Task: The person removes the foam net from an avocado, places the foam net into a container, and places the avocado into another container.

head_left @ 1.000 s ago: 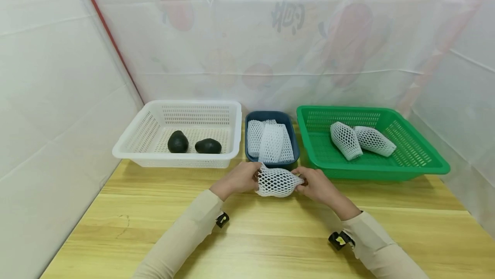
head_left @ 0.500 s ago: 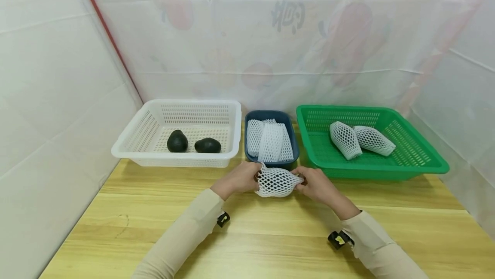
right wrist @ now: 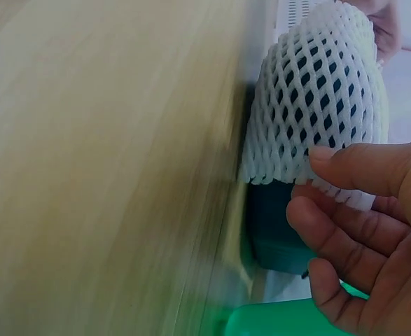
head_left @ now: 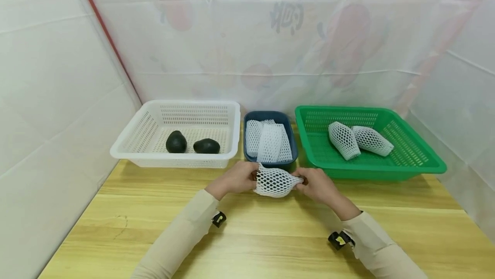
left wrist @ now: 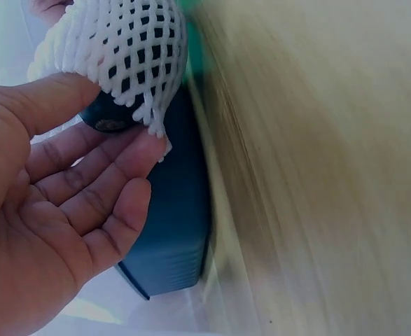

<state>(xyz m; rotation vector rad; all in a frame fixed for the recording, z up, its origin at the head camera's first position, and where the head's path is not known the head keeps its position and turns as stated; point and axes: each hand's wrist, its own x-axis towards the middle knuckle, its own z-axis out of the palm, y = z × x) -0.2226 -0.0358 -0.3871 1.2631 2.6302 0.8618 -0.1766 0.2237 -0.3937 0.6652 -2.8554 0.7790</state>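
An avocado (left wrist: 110, 113) sits inside a white foam net sleeve (head_left: 274, 183), held between both hands just in front of the small blue bin (head_left: 295, 152). My left hand (head_left: 237, 176) grips the sleeve's left rim, thumb on one side and fingers on the other; the avocado's dark stem end shows at that opening in the left wrist view. At the other end, my right hand (head_left: 317, 185) pinches the narrowed, gathered net between thumb and fingers. Most of the fruit is covered, its dark skin showing through the mesh.
Flat spare foam nets (head_left: 270, 141) lie in the blue bin. To the left, a white basket (head_left: 133, 155) holds two bare avocados (head_left: 176, 142). A green basket (head_left: 386, 170) on the right contains two net-wrapped fruits (head_left: 344, 140). Wooden tabletop (head_left: 267, 244) extends toward the person.
My left hand and forearm have shifted slightly left, still gripping the sleeve's rim. The right hand stays almost in place at the gathered end.
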